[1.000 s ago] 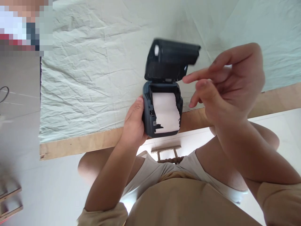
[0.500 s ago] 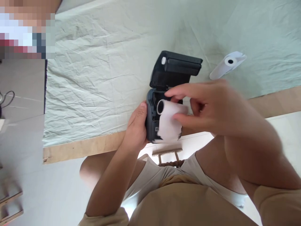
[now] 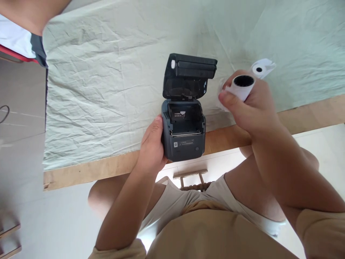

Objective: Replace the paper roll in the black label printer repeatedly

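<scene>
A dark portable label printer [image 3: 184, 145] sits near the table's front edge with its lid [image 3: 185, 86] swung up. Its paper compartment shows bare inside. My left hand [image 3: 153, 144] grips the printer's left side, thumb along the edge. To the right of the printer, my right hand [image 3: 250, 104] is closed round a white paper roll [image 3: 240, 92] with a dark hollow core, which tilts with its end toward me. Loose paper hangs by the thumb, blurred. Just behind that hand, a second white paper roll [image 3: 262, 68] is on the cloth, partly hidden.
A pale green wrinkled cloth [image 3: 107, 79] covers the table, with a bare wooden strip [image 3: 91, 169] along its front edge. At the upper left is another person's arm [image 3: 35, 12]. A wooden stool [image 3: 191, 174] shows below the table edge.
My right hand has lifted the paper roll out from over the printer's compartment and carried it to the right. The left hand still holds the printer, slightly shifted left in view.
</scene>
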Demonstrator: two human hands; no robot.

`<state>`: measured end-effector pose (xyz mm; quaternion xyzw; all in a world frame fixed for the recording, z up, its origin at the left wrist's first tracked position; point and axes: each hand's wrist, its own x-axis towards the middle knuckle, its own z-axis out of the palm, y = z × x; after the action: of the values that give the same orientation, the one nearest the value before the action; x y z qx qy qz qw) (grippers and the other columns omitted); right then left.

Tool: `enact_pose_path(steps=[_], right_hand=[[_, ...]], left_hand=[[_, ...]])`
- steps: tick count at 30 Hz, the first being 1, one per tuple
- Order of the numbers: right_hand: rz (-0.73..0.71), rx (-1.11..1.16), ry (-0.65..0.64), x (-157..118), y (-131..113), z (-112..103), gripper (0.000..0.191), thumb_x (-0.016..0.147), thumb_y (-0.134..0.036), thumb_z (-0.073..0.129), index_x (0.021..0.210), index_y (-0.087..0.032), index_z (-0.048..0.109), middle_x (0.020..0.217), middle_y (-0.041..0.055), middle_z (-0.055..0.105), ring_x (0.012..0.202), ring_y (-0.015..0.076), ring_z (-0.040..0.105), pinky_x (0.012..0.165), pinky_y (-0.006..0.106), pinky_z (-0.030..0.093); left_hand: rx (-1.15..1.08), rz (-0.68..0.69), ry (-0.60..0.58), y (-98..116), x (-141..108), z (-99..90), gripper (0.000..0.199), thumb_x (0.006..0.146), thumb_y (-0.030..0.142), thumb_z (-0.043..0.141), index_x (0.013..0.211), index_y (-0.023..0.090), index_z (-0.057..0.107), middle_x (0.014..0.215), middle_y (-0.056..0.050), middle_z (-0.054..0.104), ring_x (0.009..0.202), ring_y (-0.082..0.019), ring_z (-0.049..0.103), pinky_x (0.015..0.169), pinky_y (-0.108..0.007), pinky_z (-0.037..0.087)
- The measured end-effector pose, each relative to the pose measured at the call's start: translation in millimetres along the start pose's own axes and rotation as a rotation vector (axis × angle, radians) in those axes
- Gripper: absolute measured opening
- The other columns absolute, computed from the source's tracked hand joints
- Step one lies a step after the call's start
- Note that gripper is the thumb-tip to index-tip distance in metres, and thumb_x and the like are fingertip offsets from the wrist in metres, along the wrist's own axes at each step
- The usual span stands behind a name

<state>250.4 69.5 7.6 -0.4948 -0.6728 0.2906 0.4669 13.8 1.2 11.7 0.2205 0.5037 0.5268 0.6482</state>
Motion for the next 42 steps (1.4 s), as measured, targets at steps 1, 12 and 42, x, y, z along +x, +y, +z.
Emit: enact_pose_path(steps=[1, 12, 42], right_hand=[[-0.032, -0.078, -0.007, -1.4, -0.4, -2.5, 0.045, 0.097, -0.066, 0.082, 0.086, -0.028, 0.060, 0.079, 0.0008, 0.066, 0.074, 0.0213, 0.063, 0.070, 0.041, 0.056], [-0.116, -0.319, -0.105, -4.3, 28.6, -4.5, 0.060, 0.085, -0.040, 0.100, 0.139, -0.034, 0.074, 0.109, 0.0051, 0.082, 0.094, 0.0283, 0.076, 0.094, 0.048, 0.065], [0.168, -0.523, 0.127, 32.9, 85.0, -74.3, 0.045, 0.074, -0.025, 0.102, 0.116, -0.032, 0.088, 0.115, 0.0073, 0.084, 0.096, 0.0226, 0.077, 0.085, 0.042, 0.061]], left_hand=[[-0.003, -0.001, -0.002, -0.2, -0.1, -0.2, 0.040, 0.100, 0.062, 0.083, 0.092, 0.024, 0.075, 0.091, -0.006, 0.085, 0.116, -0.035, 0.088, 0.088, -0.043, 0.078], [-0.030, -0.016, 0.007, 0.5, -0.9, 2.5, 0.036, 0.104, 0.057, 0.081, 0.091, 0.024, 0.076, 0.081, -0.003, 0.081, 0.104, -0.032, 0.090, 0.085, -0.042, 0.078], [-0.004, -0.003, 0.044, -1.9, 2.1, 0.5, 0.034, 0.101, 0.055, 0.084, 0.089, 0.025, 0.075, 0.080, -0.002, 0.081, 0.102, -0.032, 0.090, 0.086, -0.042, 0.078]])
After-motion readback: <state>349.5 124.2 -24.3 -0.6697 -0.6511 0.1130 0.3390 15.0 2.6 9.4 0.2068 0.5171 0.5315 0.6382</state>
